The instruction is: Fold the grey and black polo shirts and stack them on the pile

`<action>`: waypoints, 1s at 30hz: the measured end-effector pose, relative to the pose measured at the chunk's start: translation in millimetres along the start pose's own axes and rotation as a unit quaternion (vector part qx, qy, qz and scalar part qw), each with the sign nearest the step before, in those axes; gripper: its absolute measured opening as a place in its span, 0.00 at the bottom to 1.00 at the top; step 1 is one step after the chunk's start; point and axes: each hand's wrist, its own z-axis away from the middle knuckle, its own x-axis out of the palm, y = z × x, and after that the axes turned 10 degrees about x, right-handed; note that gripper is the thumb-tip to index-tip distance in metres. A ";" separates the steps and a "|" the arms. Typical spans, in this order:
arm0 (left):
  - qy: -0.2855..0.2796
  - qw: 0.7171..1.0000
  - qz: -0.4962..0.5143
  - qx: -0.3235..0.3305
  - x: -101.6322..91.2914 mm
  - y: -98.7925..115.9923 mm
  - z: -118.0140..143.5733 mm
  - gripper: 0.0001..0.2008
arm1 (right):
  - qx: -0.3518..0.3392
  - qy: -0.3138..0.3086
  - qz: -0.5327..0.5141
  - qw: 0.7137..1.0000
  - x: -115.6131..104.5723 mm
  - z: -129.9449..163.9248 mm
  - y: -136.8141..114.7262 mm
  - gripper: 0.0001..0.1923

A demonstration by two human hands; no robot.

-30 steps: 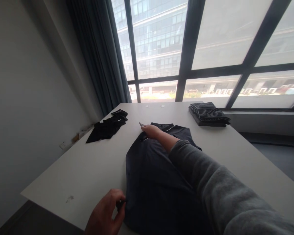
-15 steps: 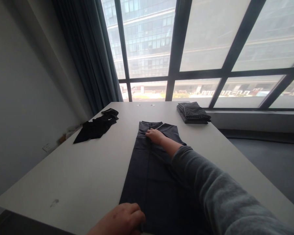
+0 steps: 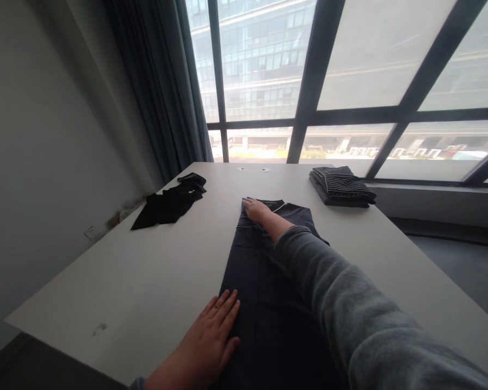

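A dark garment with thin white piping [image 3: 264, 281] lies lengthwise on the white table [image 3: 154, 271], its left side folded in to a straight edge. My left hand [image 3: 211, 338] lies flat, fingers together, on the near left edge of the garment. My right hand [image 3: 257, 210], in a grey sleeve, presses flat on the far end near the collar. Neither hand grips anything.
A crumpled black garment [image 3: 171, 201] lies at the table's far left. A folded striped garment [image 3: 341, 187] sits at the far right by the window. A dark curtain [image 3: 162, 92] hangs at the left, and a wall socket [image 3: 90, 233] is below the table's left edge.
My left hand let go of the pinched near edge and now lies flat on the cloth. The garment's left side went from bulging to a straight fold. My right hand slid to the collar end.
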 end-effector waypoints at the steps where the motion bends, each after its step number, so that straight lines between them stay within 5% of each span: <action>1: -0.004 1.000 0.001 0.000 1.4 2.2 2.7 0.39 | 0.020 -0.009 -0.007 1.000 4.2 -8.2 0.5 0.32; 6: -0.029 0.999 0.019 -0.011 -4.1 12.5 6.9 0.44 | 0.127 -0.085 -0.028 0.988 30.5 -33.7 12.3 0.33; 11: -0.018 0.999 0.033 -0.014 -6.2 15.6 9.9 0.46 | 0.163 -0.103 -0.035 0.981 45.9 -42.2 25.1 0.38; 30: 0.014 0.993 -0.052 0.100 0.8 17.6 60.2 0.35 | 0.241 -0.110 -0.050 0.963 40.8 -50.6 25.1 0.39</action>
